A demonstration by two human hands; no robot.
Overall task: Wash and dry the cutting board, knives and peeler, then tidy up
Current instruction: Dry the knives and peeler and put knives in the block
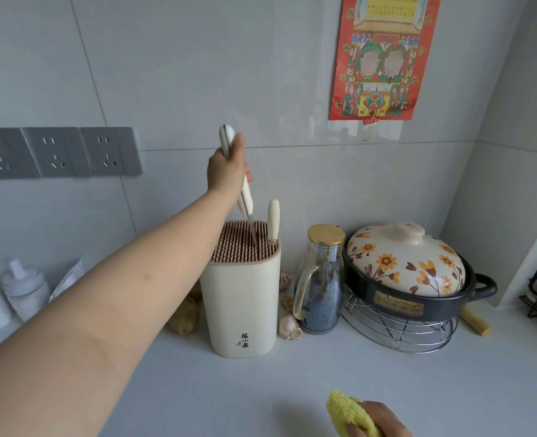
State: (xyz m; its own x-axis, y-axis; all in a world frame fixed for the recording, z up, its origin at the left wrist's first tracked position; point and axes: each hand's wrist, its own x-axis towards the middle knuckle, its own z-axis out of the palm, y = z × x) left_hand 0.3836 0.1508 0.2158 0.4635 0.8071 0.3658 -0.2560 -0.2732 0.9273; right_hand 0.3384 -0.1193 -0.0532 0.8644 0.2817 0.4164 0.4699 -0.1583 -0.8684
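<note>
Left hand (226,171) closed round the white handle of a knife (247,197), blade pointing down, tip just entering the ribbed top of the knife block (242,304) at far centre. Right hand (384,419), near right, clutching a folded yellow cloth (346,411). 1 more white-handled knife (273,220) already seated at the block's right edge. Cutting board not in view.

Probably the putting-away step. Keep the blade upright and lower it straight down, clear of the seated handle just beside it. Ease in slowly rather than push; on meeting resistance, lift and shift to a freer spot. Steady the block against rocking. Let go only with the handle resting on the ribbed top.

Pale grey countertop (324,373), smooth-looking. Right of the block: garlic bulbs (289,324), a glass jug (319,279) with a gold lid, a flowered clay pot (409,272) on a wire rack (396,332). Behind, a grey tiled wall with 3 sockets (56,152) far left and a red poster (384,55) far right.
</note>
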